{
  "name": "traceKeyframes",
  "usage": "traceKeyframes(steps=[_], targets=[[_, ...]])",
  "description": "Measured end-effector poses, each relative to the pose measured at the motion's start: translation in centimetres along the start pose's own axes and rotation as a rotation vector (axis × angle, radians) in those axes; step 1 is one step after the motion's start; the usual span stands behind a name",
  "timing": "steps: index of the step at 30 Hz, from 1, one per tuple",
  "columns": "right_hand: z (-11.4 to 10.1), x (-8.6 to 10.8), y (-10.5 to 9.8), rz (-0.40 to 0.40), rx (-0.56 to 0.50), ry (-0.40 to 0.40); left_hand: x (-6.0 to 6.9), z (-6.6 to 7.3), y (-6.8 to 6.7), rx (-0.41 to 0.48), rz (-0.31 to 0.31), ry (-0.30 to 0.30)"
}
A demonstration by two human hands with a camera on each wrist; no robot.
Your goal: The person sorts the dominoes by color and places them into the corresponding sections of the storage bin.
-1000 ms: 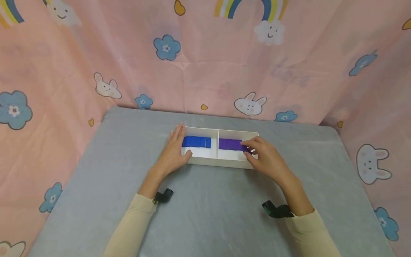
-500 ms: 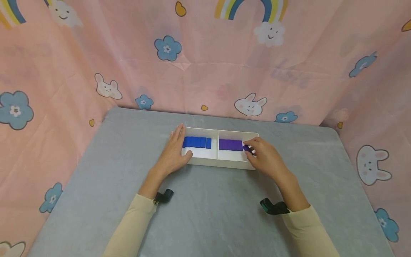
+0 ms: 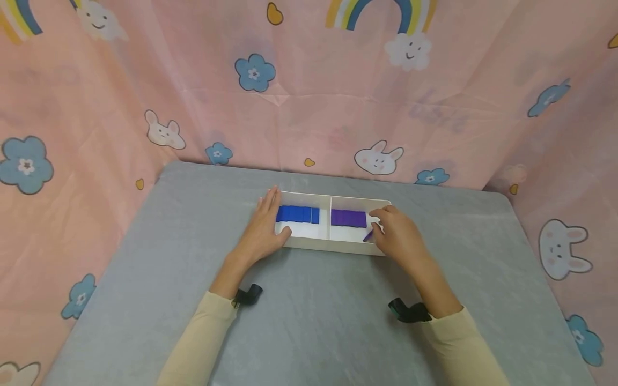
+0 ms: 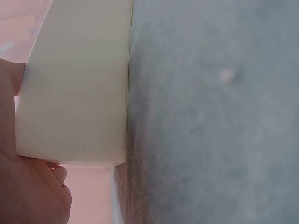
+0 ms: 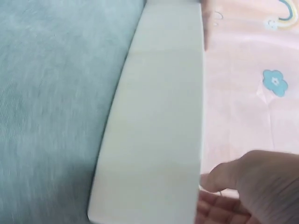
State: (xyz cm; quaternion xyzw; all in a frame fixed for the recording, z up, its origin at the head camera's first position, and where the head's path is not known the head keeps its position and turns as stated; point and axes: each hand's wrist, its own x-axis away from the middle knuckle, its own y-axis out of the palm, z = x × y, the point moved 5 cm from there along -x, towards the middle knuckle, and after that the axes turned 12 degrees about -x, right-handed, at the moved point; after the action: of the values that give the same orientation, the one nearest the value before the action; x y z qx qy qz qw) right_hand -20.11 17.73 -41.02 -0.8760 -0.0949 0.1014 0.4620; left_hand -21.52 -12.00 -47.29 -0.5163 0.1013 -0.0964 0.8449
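A long white box (image 3: 333, 245) with two compartments rests on the table. Blue tiles (image 3: 295, 214) lie in a row in its left compartment, and purple tiles (image 3: 348, 218) line up in the right one. My left hand (image 3: 260, 228) holds the box's left end, thumb over the front rim and fingers along the end wall; the left wrist view shows this close up. At the right end my right hand (image 3: 398, 236) reaches into the box. A loose purple tile (image 3: 368, 236), tilted and seen nearly edge-on, sits by its thumb, partly hidden and seemingly held by the fingers.
Grey cloth (image 3: 309, 321) covers the table. Behind it and at both sides hangs a pink patterned curtain (image 3: 309, 118). A dark wrist device (image 3: 249, 295) is on the left wrist, and another dark device (image 3: 407, 311) is on the right.
The loose purple tile has come away from the row's right end, turned on edge and shifted towards the front wall. My right hand has turned slightly; my left hand stays at the box's end.
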Motion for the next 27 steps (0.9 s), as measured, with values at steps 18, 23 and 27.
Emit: traceKeyframes(steps=[18,23,27], targets=[[-0.9,0.0,1.3,-0.338,0.106,0.045,-0.1,0.1,0.1,-0.009,0.006,0.01],[-0.6,-0.3,1.9,-0.356,0.093,0.08,0.0,0.1,0.2,-0.008,0.009,0.009],[-0.8,-0.4,2.1,-0.334,0.091,0.042,0.0,0.1,0.1,-0.006,0.008,0.007]])
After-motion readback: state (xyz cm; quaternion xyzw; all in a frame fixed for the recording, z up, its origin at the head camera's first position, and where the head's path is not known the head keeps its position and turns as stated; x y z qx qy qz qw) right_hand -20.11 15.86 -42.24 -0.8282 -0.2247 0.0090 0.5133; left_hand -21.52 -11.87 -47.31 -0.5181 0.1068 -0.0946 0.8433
